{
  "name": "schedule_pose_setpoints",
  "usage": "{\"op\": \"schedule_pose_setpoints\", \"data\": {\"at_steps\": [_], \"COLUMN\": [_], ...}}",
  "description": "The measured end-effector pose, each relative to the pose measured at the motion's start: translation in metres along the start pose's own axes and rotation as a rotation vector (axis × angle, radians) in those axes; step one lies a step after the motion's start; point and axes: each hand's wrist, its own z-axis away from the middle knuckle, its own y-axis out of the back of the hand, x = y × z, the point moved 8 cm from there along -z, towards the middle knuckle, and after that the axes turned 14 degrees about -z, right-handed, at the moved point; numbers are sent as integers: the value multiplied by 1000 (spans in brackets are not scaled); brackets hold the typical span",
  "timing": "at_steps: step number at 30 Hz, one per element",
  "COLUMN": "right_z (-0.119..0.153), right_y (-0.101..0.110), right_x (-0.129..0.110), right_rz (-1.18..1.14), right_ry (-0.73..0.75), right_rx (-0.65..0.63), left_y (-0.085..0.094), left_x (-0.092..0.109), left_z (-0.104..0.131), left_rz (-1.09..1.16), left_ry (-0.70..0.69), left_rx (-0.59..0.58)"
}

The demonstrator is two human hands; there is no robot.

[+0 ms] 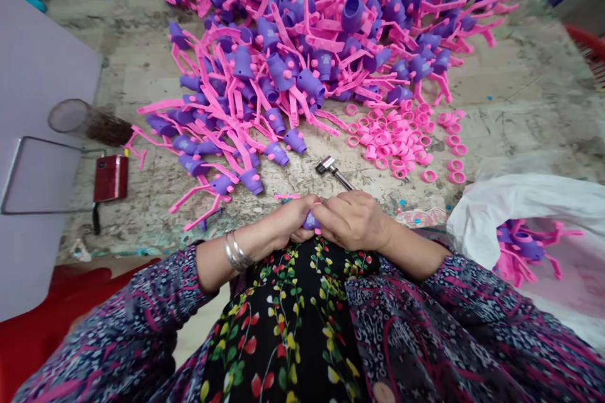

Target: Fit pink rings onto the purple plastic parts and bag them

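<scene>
At the table's near edge, my left hand point(293, 219) and my right hand point(352, 220) meet around a small purple plastic piece point(311, 221). Fingers of both are wrapped round it and cover most of it; a bit of pink shows beneath. Just beyond my hands lies a metal tool with a black tip point(333, 170). A small heap of pink rings point(397, 135) sits to the right of the tool. Farther back is a large pile of purple cups with pink arms point(283, 69). A thin pink strip point(287, 196) lies close to my left hand.
On the left are a red box-shaped device point(111, 177), a tipped clear cup point(70, 116) with dark contents, a wire frame point(47, 211) and a pale panel point(42, 75). A white bag point(548, 201) holding purple and pink pieces is at the right. The worn table point(510, 107) runs beneath.
</scene>
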Motion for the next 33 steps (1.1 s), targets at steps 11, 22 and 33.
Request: {"op": "schedule_pose_setpoints", "data": {"at_steps": [11, 22, 33], "right_z": [10, 40, 24], "right_y": [-6, -33, -28], "right_x": [12, 48, 62], "right_rz": [-321, -1018, -1024], "right_ry": [-241, -1198, -998], "right_rx": [-65, 347, 612], "left_y": [7, 23, 17], "left_x": [1, 69, 73], "left_z": [7, 52, 57], "left_rz": [-90, -1040, -983], "left_ry": [-19, -529, -630], "left_rx": [142, 828, 989]}}
